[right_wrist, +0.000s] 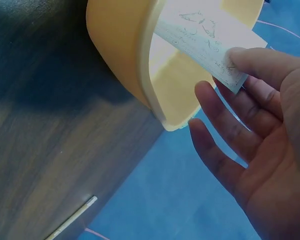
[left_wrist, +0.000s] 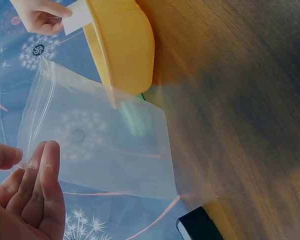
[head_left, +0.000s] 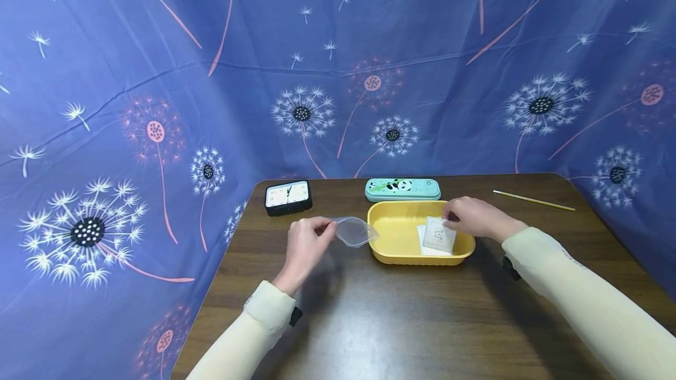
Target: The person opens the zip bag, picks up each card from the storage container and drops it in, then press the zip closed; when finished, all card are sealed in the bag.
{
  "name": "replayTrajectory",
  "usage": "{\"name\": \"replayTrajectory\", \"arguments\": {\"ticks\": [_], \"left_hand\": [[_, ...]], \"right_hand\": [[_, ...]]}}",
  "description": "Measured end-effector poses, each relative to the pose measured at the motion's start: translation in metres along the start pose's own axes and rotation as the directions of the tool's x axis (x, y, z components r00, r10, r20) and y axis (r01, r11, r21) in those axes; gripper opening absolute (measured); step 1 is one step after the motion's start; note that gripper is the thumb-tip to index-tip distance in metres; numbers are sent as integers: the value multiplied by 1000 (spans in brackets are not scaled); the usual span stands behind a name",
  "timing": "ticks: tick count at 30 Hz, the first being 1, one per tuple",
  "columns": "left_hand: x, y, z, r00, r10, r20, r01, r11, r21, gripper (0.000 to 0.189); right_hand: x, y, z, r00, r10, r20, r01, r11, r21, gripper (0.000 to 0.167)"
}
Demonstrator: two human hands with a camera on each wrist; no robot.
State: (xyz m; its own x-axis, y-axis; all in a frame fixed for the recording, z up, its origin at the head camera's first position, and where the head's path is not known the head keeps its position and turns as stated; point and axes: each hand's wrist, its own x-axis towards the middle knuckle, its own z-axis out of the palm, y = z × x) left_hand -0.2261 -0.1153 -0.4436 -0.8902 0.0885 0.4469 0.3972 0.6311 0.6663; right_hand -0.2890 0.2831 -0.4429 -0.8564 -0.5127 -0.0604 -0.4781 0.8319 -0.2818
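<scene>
My left hand (head_left: 308, 245) pinches a clear zip bag (left_wrist: 110, 135) by its zip edge, left of the yellow basket (head_left: 401, 260). The bag hangs flat and see-through, and its far end overlaps the basket's rim in the head view. Over the basket's right end, my right hand (head_left: 477, 217) holds a white printed paper packet (right_wrist: 210, 45) between thumb and fingers at one corner. A butterfly-like drawing shows on the packet's face. Another white packet (head_left: 422, 240) lies in the basket behind the held one, partly hidden by it.
A black-framed clock (head_left: 288, 197) stands at the back left of the wooden table (head_left: 359, 321). Behind the basket lies a mint pencil tin (head_left: 402, 190) with a panda picture. A thin yellow stick (head_left: 533, 200) with a white end lies at the back right.
</scene>
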Motion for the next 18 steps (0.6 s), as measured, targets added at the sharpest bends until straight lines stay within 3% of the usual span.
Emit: {"name": "replayTrajectory", "arguments": {"ticks": [6, 11, 15, 18], "left_hand": [[2, 2, 3, 1000, 10, -22, -10, 999, 33, 12], [3, 4, 4, 999, 16, -42, -14, 998, 55, 12], [4, 5, 5, 999, 15, -45, -13, 999, 50, 13], [5, 6, 6, 999, 15, -46, -13, 999, 44, 13]], "right_hand": [[-9, -5, -2, 999, -11, -42, 10, 1000, -21, 7], [-13, -13, -3, 983, -71, -171, 63, 997, -52, 6], [-13, -27, -9, 942, -147, -301, 126, 988, -87, 6], [-11, -43, -16, 885, -237, -400, 203, 971, -125, 7]]}}
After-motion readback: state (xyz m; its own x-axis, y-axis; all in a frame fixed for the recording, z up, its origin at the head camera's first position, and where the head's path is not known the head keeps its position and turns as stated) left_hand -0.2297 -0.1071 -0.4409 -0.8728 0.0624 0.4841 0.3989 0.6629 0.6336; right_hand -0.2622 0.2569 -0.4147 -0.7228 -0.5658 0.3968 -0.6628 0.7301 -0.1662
